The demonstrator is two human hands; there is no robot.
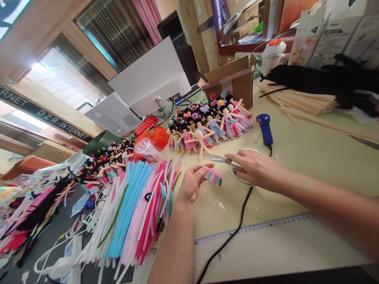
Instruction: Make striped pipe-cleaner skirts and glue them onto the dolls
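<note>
My left hand [192, 182] pinches a short strip of pipe cleaners [213, 176] joined side by side, in pink, white, teal and green. In my right hand [257, 166] is a pair of scissors [220, 159], fingers in the handles and blades pointing left. The blades lie above the strip, apart from it as far as I can see. Just beyond the scissors stands a plain beige pipe-cleaner doll [201, 142] with its arms spread. Behind it, several finished dolls [211, 122] with black hair and coloured skirts are grouped together.
A blue glue gun [264, 129] stands right of the dolls, its black cord [243, 213] running toward me across a ruler [254, 228]. Pipe cleaners [127, 209] lie in bundles at left. A cardboard box [227, 85] and beige and black bundles [302, 98] are at the back.
</note>
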